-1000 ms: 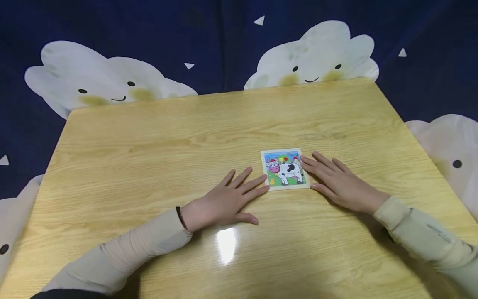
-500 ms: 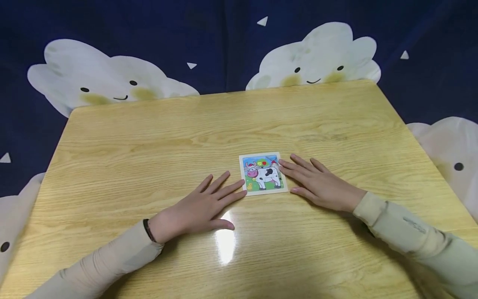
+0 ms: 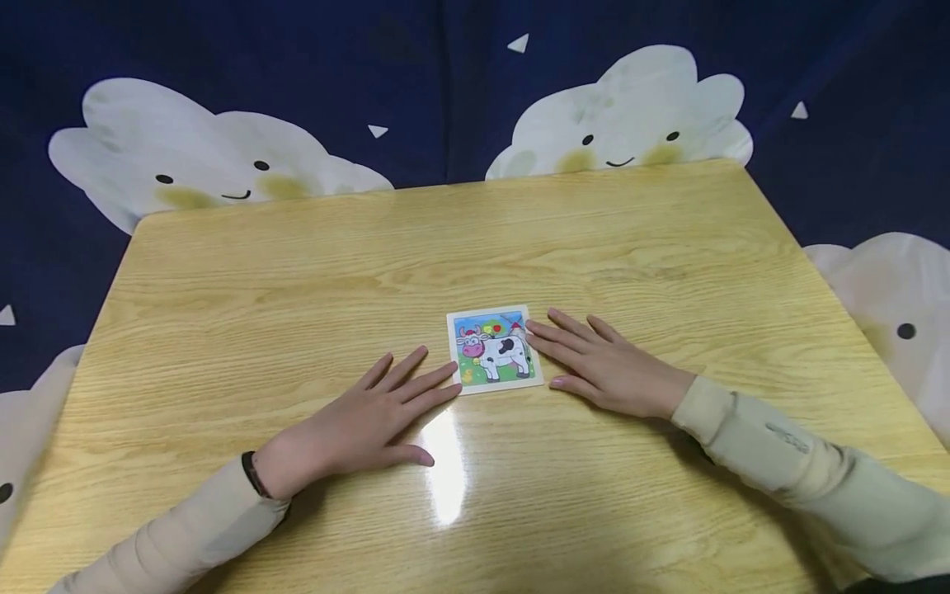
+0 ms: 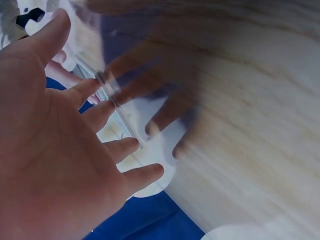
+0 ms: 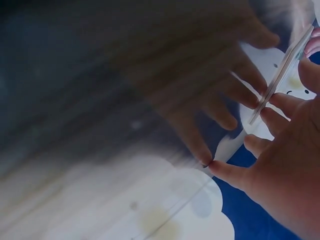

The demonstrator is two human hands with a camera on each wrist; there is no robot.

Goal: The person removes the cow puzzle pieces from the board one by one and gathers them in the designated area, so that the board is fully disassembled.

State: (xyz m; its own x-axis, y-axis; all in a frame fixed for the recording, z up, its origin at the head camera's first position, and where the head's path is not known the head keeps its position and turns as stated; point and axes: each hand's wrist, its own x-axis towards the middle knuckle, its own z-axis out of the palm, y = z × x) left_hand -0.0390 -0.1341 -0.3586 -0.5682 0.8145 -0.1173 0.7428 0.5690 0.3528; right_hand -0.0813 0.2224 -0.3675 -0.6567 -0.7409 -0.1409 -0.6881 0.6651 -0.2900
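Observation:
A small square picture board [image 3: 496, 350] lies flat on the table, with a white border and a cartoon cow on grass. From the wrist views it looks like a thin plate [image 4: 120, 114] seen edge-on. My left hand [image 3: 349, 429] is spread at its left side, two fingertips touching the lower left edge and the thumb apart on the near side. On the other side, my right hand [image 3: 609, 371] has its fingers stretched toward the board, the index fingertip at the right edge. Neither hand grips it; the right thumb lies just off the lower right corner.
The glossy wood-grain table [image 3: 297, 272] reflects the hands and a bright light patch [image 3: 447, 470]. Beyond its far edge hangs a dark blue curtain [image 3: 297, 58] printed with smiling white clouds [image 3: 631, 107]. A dark band [image 3: 255, 474] circles the left wrist.
The picture board has slid left across the table, and slightly nearer, with both hands moving along beside it. The fingers have stayed outstretched throughout.

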